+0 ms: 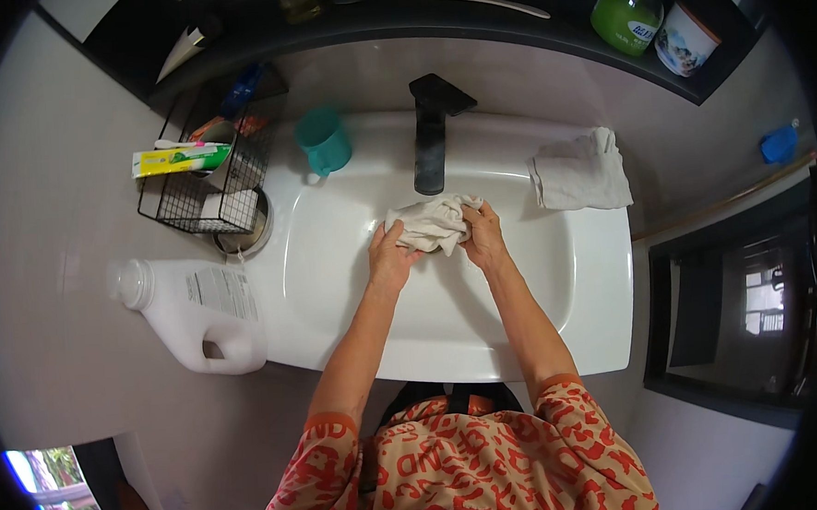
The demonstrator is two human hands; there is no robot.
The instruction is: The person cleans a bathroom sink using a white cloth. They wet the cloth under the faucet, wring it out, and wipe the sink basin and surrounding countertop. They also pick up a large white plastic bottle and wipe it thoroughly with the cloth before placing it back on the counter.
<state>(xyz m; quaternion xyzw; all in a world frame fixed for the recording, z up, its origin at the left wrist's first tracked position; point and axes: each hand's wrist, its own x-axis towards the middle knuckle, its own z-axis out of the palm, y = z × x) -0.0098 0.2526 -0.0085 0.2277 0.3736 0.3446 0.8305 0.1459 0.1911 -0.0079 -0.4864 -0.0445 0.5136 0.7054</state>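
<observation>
Left hand (390, 256) and right hand (484, 239) observed gripping opposite sides of a bunched white cloth (433, 224) over the sink (440, 323), just near of the black faucet (430, 148), presumably so drips stay contained; folded towel (582, 174) lies far right, apparently to stay dry.

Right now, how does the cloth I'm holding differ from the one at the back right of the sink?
The held cloth is bunched and crumpled; the resting cloth is folded fairly flat.
The held cloth is gripped by your left hand and right hand; neither touches the resting cloth.
The held cloth is by the dark faucet; the resting cloth is off to its right.
Both look pale off-white.
</observation>
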